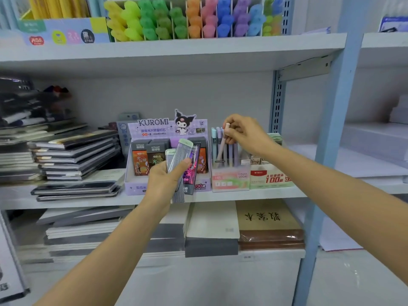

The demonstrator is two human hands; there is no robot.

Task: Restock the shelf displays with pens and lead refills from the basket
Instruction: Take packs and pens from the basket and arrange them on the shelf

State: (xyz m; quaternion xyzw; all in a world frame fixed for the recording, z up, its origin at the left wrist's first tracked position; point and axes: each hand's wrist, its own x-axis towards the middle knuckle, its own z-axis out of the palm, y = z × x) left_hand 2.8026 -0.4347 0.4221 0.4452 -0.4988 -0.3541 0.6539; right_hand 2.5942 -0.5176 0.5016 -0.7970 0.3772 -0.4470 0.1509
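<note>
My left hand (164, 181) grips a bunch of lead refill cases (184, 166), grey and dark ones, held upright in front of the purple Kuromi display box (141, 184). That box holds several orange and dark refill packs (141, 161). To its right, my right hand (241, 133) pinches the top of a pink pen (221, 146) whose lower end stands in the clear Fruit Soda pen holder (230, 178) among several pastel pens. The basket is not in view.
A green-and-white refill box (270, 176) stands right of the pen holder. Stacked notebooks (75, 155) fill the shelf's left side. Highlighters (194, 18) line the shelf above. Paper pads (268, 226) lie on the shelf below. A blue upright post (329, 138) bounds the right.
</note>
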